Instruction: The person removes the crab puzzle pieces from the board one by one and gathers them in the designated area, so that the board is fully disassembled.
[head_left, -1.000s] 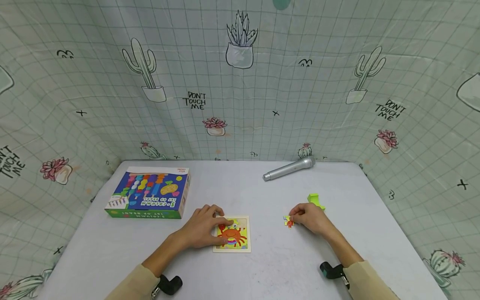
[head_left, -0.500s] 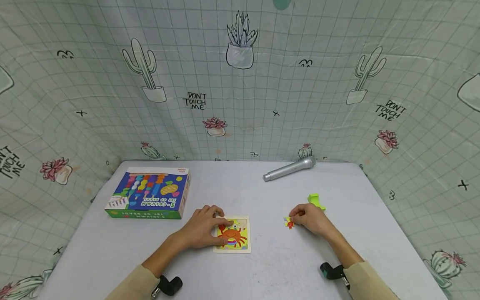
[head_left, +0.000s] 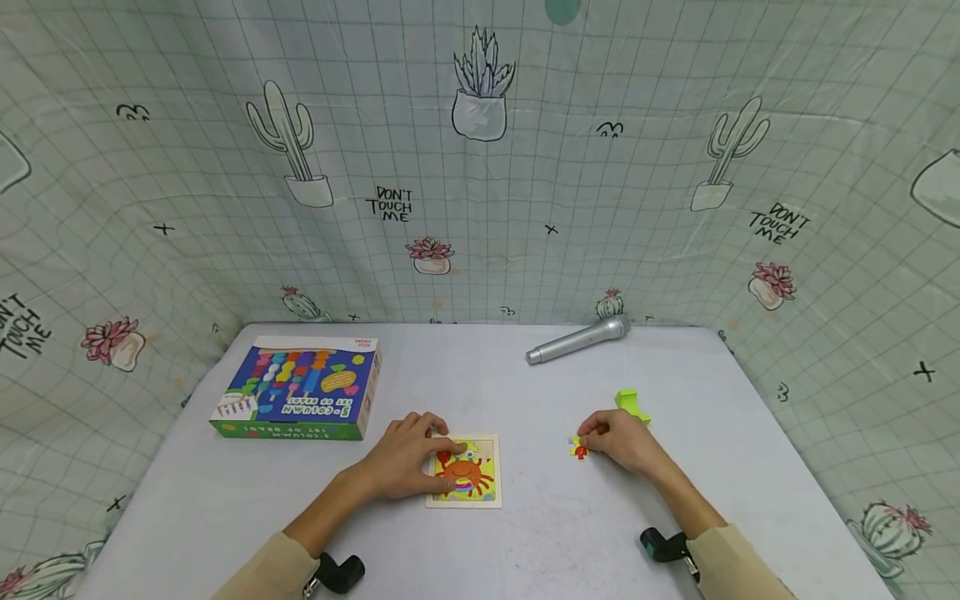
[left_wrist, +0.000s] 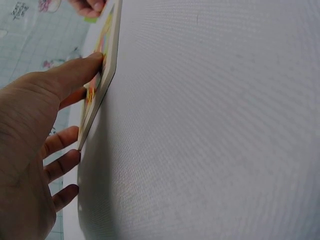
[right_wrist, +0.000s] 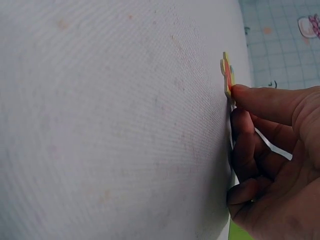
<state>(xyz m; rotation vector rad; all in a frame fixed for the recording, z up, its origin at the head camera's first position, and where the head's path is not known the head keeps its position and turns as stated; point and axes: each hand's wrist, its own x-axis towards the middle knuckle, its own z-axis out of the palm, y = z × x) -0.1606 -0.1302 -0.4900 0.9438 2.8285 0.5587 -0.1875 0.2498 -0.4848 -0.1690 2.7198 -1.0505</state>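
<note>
A square crab puzzle (head_left: 480,471) in a pale wooden frame lies on the table in the head view. My left hand (head_left: 405,457) rests on its left side, thumb and index finger pressing on the picture. The other fingers are at or beyond the frame's edge, as the left wrist view shows. To the right, my right hand (head_left: 618,437) pinches a small yellow and red puzzle piece (head_left: 577,448) between thumb and fingers. In the right wrist view this puzzle piece (right_wrist: 227,75) stands out past the thumb tip, low over the table; whether it touches is unclear.
A lime-green curved object (head_left: 632,404) lies just behind the right hand. A silver microphone (head_left: 577,340) lies at the back right. The blue bead-set box (head_left: 300,387) is at the left. A patterned cloth (head_left: 480,208) rises behind the white table (head_left: 540,542).
Both hands hold almost the same places. The piece in the right hand looks very slightly turned, and the whole head view has shifted down a little.
</note>
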